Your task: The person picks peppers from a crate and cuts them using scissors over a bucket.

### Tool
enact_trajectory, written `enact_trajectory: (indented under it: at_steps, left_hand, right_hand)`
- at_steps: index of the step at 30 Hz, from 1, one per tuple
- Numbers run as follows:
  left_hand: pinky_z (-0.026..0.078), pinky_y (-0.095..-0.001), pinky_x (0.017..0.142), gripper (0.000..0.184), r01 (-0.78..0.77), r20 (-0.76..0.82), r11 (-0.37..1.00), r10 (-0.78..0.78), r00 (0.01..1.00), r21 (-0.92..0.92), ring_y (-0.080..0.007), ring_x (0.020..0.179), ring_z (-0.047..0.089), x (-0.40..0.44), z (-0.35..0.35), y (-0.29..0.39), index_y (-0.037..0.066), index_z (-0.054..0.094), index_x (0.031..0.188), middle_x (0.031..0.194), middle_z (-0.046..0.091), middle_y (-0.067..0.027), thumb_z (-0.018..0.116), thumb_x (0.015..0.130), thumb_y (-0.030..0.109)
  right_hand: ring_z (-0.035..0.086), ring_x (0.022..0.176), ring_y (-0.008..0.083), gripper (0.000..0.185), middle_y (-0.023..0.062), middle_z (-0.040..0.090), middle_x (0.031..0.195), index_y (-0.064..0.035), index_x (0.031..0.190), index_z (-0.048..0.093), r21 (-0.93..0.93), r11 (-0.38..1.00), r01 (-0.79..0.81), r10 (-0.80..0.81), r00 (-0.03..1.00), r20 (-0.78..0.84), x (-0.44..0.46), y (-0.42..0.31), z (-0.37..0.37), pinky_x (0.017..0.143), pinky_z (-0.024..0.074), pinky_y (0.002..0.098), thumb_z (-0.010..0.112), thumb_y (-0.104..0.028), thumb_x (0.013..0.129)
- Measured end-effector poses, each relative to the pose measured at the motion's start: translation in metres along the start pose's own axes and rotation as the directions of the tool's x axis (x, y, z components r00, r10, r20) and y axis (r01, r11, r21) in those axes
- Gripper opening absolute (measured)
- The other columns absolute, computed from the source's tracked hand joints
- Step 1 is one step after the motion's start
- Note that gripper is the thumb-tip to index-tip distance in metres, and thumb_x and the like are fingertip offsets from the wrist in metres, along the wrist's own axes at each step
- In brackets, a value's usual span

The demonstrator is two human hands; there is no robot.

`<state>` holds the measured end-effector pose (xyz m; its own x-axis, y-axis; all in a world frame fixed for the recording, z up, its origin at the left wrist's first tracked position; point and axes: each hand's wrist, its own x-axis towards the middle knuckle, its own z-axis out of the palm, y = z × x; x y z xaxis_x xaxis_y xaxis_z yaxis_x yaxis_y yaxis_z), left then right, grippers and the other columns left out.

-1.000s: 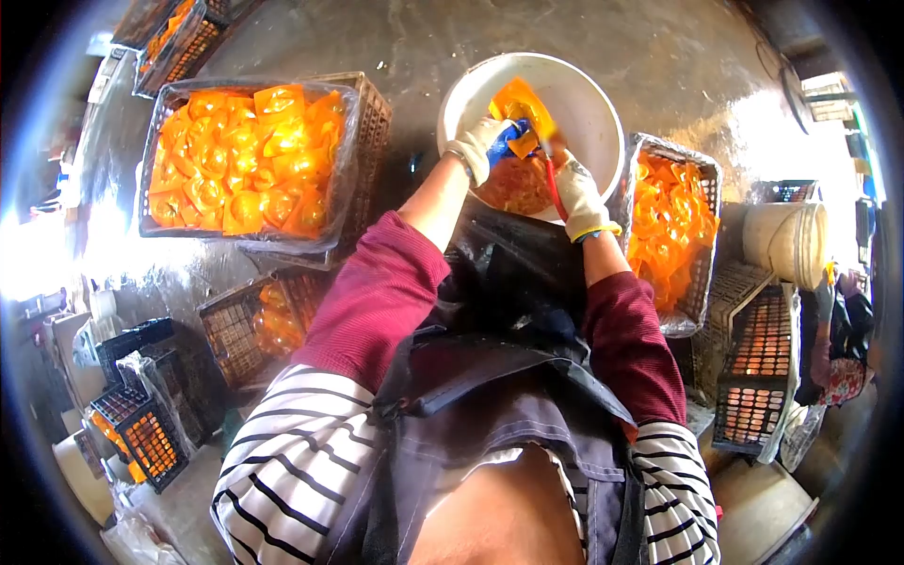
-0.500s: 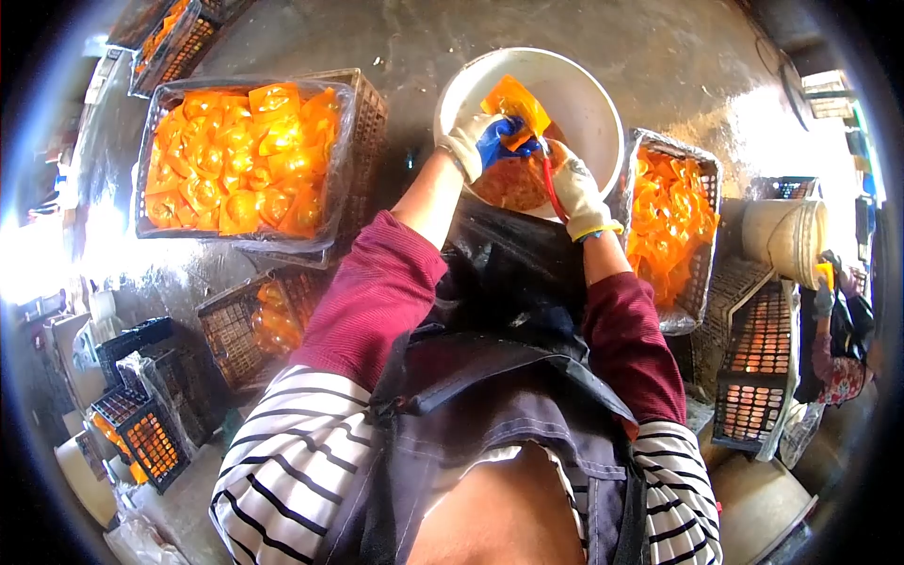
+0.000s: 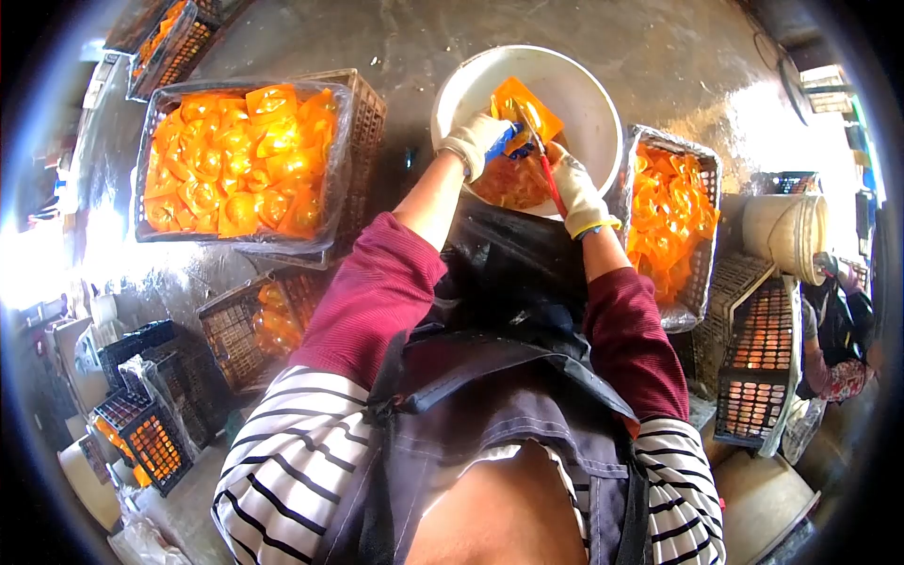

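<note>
My left hand (image 3: 478, 143), in a white glove with blue fingers, is closed on a glossy orange square piece (image 3: 529, 104) with a raised rounded middle. My right hand (image 3: 577, 193), gloved in white, grips red-handled scissors (image 3: 550, 177). The metal blades lie against the orange piece, pointing up and left; whether they are cutting it cannot be made out. Both hands are over a white bucket (image 3: 600, 122). Orange scraps (image 3: 513, 184) lie inside it, below my hands.
A plastic-lined crate (image 3: 369, 132) heaped with orange pieces (image 3: 240, 160) stands left of the bucket. Another lined crate (image 3: 713, 188) of orange pieces is close on the right. More crates (image 3: 753, 377) and a pale bucket (image 3: 786, 226) stand farther right, beside another person (image 3: 838, 367).
The orange piece has turned and shifted slightly right. My left hand has rotated, showing less of its blue fingers. The scissor blades now lie across the piece more visibly.
</note>
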<state>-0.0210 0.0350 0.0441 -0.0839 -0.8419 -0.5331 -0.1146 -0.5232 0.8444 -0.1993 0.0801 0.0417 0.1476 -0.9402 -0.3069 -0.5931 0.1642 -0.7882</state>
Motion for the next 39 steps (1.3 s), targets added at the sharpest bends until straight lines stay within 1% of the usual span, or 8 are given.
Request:
enact_trajectory:
  at_steps: [7, 15, 16, 19, 22, 25, 33, 39]
  left_hand:
    - [0.049, -0.0284, 0.065, 0.027, -0.129, -0.023, 0.935, 0.144, 0.989, 0.329, -0.0154, 0.075, 0.06, 0.034, -0.005, -0.026, 0.001, 0.064, 0.099, 0.086, 0.065, -0.0071, 0.059, 0.086, 0.024]
    - [0.051, -0.0261, 0.074, 0.02, 0.049, 0.174, 0.99, -0.026, 0.984, -0.133, -0.0153, 0.082, 0.062, -0.009, -0.001, 0.009, 0.002, 0.064, 0.1, 0.091, 0.065, -0.007, 0.058, 0.086, 0.016]
    - [0.05, -0.0267, 0.073, 0.023, -0.312, 0.292, 0.656, 0.144, 0.945, 0.687, -0.0152, 0.082, 0.062, -0.007, -0.004, 0.015, 0.001, 0.065, 0.096, 0.088, 0.066, -0.0072, 0.059, 0.085, 0.02]
    - [0.048, -0.0267, 0.075, 0.026, 0.016, -0.062, 0.972, -0.002, 0.998, 0.236, -0.0148, 0.085, 0.06, 0.01, 0.006, -0.004, 0.001, 0.064, 0.102, 0.092, 0.066, -0.0061, 0.064, 0.081, 0.016]
    - [0.048, -0.0251, 0.078, 0.03, -0.167, -0.072, 0.925, 0.203, 0.977, 0.341, -0.0144, 0.089, 0.059, 0.031, -0.001, -0.02, 0.002, 0.061, 0.109, 0.1, 0.064, -0.0059, 0.065, 0.081, 0.013]
    - [0.046, -0.0228, 0.084, 0.036, -0.254, 0.063, 0.841, 0.321, 0.945, -0.477, -0.0146, 0.096, 0.057, 0.009, -0.001, -0.012, 0.005, 0.058, 0.115, 0.104, 0.061, -0.004, 0.067, 0.082, 0.018]
    - [0.045, -0.0215, 0.083, 0.038, -0.268, -0.021, 0.955, 0.273, 0.962, 0.127, -0.0128, 0.094, 0.057, 0.021, -0.005, -0.009, 0.006, 0.058, 0.117, 0.106, 0.062, -0.0056, 0.06, 0.088, 0.03]
    - [0.045, -0.0235, 0.086, 0.032, 0.047, 0.257, 0.911, 0.066, 0.964, -0.409, -0.0136, 0.098, 0.057, -0.007, -0.01, 0.008, 0.006, 0.059, 0.115, 0.111, 0.061, -0.0086, 0.057, 0.09, 0.025]
  right_hand:
    - [0.054, 0.081, 0.0109, 0.024, 0.0029, 0.062, 0.088, -0.0029, 0.102, 0.063, 0.179, 0.963, -0.202, 0.18, 0.975, 0.133, -0.002, -0.01, -0.005, 0.072, 0.0443, 0.023, 0.063, -0.021, 0.086]
    - [0.061, 0.086, 0.0364, 0.037, 0.0203, 0.064, 0.089, -0.007, 0.106, 0.058, 0.013, 0.998, 0.063, -0.061, 0.993, -0.1, 0.01, 0.021, 0.011, 0.074, 0.0466, 0.0405, 0.061, -0.035, 0.082]
    - [0.061, 0.085, 0.037, 0.037, 0.0203, 0.064, 0.089, -0.0069, 0.106, 0.058, 0.004, 0.999, 0.037, -0.037, 0.991, -0.13, 0.011, 0.026, 0.012, 0.074, 0.0468, 0.0409, 0.062, -0.035, 0.082]
    - [0.063, 0.085, 0.035, 0.036, 0.0189, 0.065, 0.088, -0.0067, 0.106, 0.058, -0.107, 0.992, 0.073, -0.08, 0.995, -0.057, 0.004, 0.006, 0.001, 0.073, 0.0482, 0.0404, 0.063, -0.033, 0.081]
    - [0.064, 0.084, 0.0322, 0.037, 0.0175, 0.066, 0.087, -0.0065, 0.107, 0.058, 0.132, 0.991, -0.034, 0.024, 0.997, 0.072, 0.014, 0.021, 0.006, 0.072, 0.0497, 0.0398, 0.064, -0.032, 0.081]
    - [0.065, 0.086, 0.0297, 0.037, 0.0165, 0.067, 0.088, -0.0062, 0.104, 0.06, 0.356, 0.89, -0.284, 0.233, 0.956, 0.179, -0.013, -0.04, -0.016, 0.073, 0.0502, 0.0392, 0.064, -0.035, 0.081]
    - [0.062, 0.067, 0.014, 0.031, 0.0059, 0.065, 0.079, -0.0014, 0.102, 0.062, 0.198, 0.978, -0.072, 0.057, 0.995, 0.081, 0.013, 0.011, -0.001, 0.059, 0.0486, 0.0254, 0.067, -0.026, 0.083]
    - [0.063, 0.073, 0.0179, 0.03, 0.0077, 0.066, 0.081, -0.003, 0.108, 0.06, 0.106, 0.991, -0.087, 0.093, 0.994, -0.053, 0.003, 0.003, -0.01, 0.067, 0.049, 0.0259, 0.063, -0.021, 0.084]
